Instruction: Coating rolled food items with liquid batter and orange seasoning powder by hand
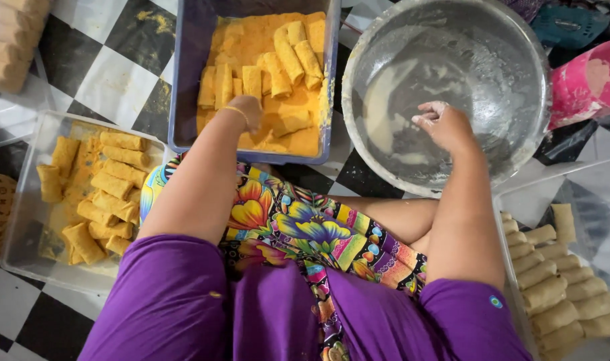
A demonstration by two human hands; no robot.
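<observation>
A checkered black-and-white floor (pixel 104 60) is seen from above, with containers set around a seated person. The large steel bowl (pixel 452 87), smeared with thin white batter, stands at the upper right. Inside it, near its lower middle, the right hand (pixel 445 124) is held with batter-coated fingers curled loosely together, the tips pointing left; whether anything is pinched cannot be told. A blue plastic tub (pixel 185 73) of orange breadcrumbs lies beside the bowl, at the upper middle. Several crumb-coated rolls (pixel 285 60) lie in its far half. The left hand (pixel 248 110) is pressed down into the crumbs near the tub's near edge, its fingers buried, so their state cannot be told. A clear tray (pixel 24 227) at the left edge is loaded with finished coated rolls (pixel 111 184). Another clear tray (pixel 572 180) at the lower right corner is filled with pale uncoated rolls (pixel 552 287) in rows.
</observation>
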